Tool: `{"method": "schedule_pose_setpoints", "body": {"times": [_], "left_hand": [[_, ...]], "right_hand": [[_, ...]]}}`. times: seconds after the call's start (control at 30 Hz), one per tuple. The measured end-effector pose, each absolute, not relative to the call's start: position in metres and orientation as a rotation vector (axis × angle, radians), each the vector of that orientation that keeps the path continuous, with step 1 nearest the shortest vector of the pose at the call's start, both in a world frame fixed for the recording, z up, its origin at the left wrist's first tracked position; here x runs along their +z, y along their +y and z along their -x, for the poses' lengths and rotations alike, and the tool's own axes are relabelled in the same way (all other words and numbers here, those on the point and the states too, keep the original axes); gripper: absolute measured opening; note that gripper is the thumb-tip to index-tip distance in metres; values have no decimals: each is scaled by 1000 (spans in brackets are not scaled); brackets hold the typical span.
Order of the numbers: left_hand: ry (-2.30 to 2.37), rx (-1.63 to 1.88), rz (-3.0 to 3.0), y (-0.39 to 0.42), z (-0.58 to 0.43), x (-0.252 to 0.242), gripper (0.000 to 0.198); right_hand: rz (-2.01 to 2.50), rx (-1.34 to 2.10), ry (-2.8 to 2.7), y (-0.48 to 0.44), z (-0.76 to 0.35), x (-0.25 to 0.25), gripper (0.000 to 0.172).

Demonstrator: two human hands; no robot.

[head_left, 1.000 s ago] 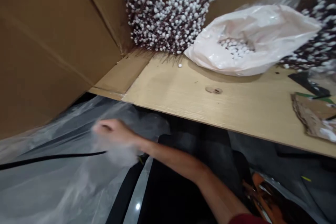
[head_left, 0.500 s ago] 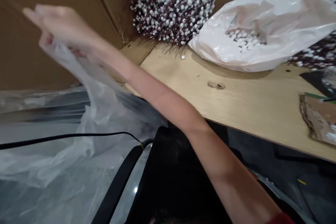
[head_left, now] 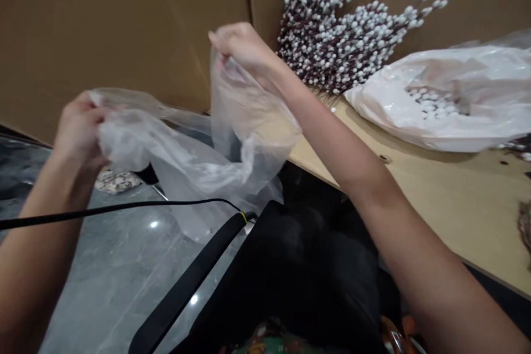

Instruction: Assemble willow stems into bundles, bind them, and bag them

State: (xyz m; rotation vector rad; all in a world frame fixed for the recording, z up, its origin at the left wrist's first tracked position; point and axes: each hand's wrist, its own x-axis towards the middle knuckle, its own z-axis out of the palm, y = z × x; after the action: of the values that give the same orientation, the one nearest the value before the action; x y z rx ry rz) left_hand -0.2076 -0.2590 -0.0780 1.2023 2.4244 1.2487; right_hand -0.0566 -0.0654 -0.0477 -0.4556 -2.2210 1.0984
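Observation:
A thin, clear plastic bag (head_left: 194,160) hangs crumpled between my two hands, its upper edge pulled apart. On the left, my left hand (head_left: 83,127) is closed round one side of it, slightly blurred. My right hand (head_left: 243,50) pinches another part of the bag's edge, higher up and in front of the brown cardboard. Past my right hand, bunches of white-berried stems (head_left: 336,27) lean against the cardboard. To their right lies a white plastic bag (head_left: 394,105) with white berries showing through its opening.
Brown cardboard (head_left: 124,22) forms a wall behind. The pale wooden tabletop (head_left: 435,193) runs along the right. A black chair armrest (head_left: 191,282) and a thin black cable (head_left: 124,209) cross in front of me. Grey tiled floor (head_left: 116,265) shows at lower left.
My right hand has moved right, keeping hold of the clear plastic bag. My left hand has come into view gripping its other side. The bag is lifted and spread; the view has swung left.

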Motion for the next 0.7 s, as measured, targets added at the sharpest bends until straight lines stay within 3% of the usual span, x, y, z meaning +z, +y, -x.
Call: {"method": "schedule_pose_setpoints", "body": {"times": [0.1, 0.17, 0.27, 0.33, 0.4, 0.53, 0.7], "left_hand": [[2352, 1365, -1074, -274, 207, -92, 23], [2248, 1319, -1078, -288, 203, -103, 23], [2294, 879, -1091, -311, 196, -113, 34], [2353, 621, -1133, -326, 193, -114, 34], [2416, 392, -1224, -338, 192, -115, 38], [2594, 56, -1271, -355, 198, -125, 54], [2652, 207, -1261, -370, 223, -152, 34]], "right_hand": [[527, 999, -2435, -82, 26, -64, 35], [745, 633, -2595, -86, 9, -72, 37], [1015, 172, -2549, -91, -8, -80, 7], [1210, -114, -2458, -101, -15, -87, 24], [1091, -291, -2437, -116, -19, -100, 36], [193, -101, -3044, -141, -16, -145, 40], [579, 190, -3434, -141, -10, -176, 28]]}}
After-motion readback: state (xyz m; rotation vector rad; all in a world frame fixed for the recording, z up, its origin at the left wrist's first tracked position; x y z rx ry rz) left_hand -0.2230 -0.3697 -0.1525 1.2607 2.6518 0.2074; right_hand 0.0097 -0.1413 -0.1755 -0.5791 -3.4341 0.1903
